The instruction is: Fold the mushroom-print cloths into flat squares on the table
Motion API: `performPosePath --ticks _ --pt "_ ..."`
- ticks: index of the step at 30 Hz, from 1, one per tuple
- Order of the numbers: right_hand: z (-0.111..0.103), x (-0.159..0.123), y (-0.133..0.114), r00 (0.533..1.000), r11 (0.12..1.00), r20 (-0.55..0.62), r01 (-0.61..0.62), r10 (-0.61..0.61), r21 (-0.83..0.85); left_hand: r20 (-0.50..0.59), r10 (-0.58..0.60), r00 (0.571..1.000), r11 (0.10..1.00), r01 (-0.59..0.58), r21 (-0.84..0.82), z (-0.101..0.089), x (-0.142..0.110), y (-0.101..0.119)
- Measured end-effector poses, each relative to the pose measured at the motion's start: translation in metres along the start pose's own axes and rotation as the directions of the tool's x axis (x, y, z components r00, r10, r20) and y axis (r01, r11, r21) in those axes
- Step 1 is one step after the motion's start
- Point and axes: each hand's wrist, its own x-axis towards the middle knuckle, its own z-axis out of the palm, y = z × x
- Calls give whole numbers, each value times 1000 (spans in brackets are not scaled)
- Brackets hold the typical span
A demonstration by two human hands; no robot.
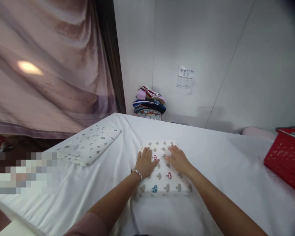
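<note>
In front of me lies a folded white cloth (162,183) printed with grey, red and blue mushrooms. My left hand (145,162), with a bracelet at the wrist, rests flat on its left side, fingers stretched forward. On the right side of the same cloth my right hand (179,159) presses down, its fingers spread. Neither hand grips anything. A clear plastic sheet or bag (172,213) seems to lie at the near edge of the cloth, between my forearms; its full shape is hard to make out.
A second folded cloth (90,144) with small dark prints lies at the left on the white-covered table (226,177). At the right edge stands a red plastic basket (285,157). Stacked fabrics (149,105) sit beyond the far edge, near paper signs (185,80). A pink curtain (51,65) hangs left.
</note>
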Motion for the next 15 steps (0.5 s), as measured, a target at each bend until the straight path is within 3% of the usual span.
performPosePath --ticks 3,8,13,15 --pt "0 30 3 992 998 -119 -36 29 -55 11 -26 1000 1000 26 1 -1 0 0" --pt "28 54 21 992 987 14 -127 129 -103 35 -71 997 997 71 -10 -4 -3 0" --pt "40 54 31 994 989 0 -106 107 -106 141 -95 985 992 105 -68 -22 6 7" --pt "40 54 31 995 989 -17 -98 96 -108 118 -85 989 993 94 -73 -29 18 13"
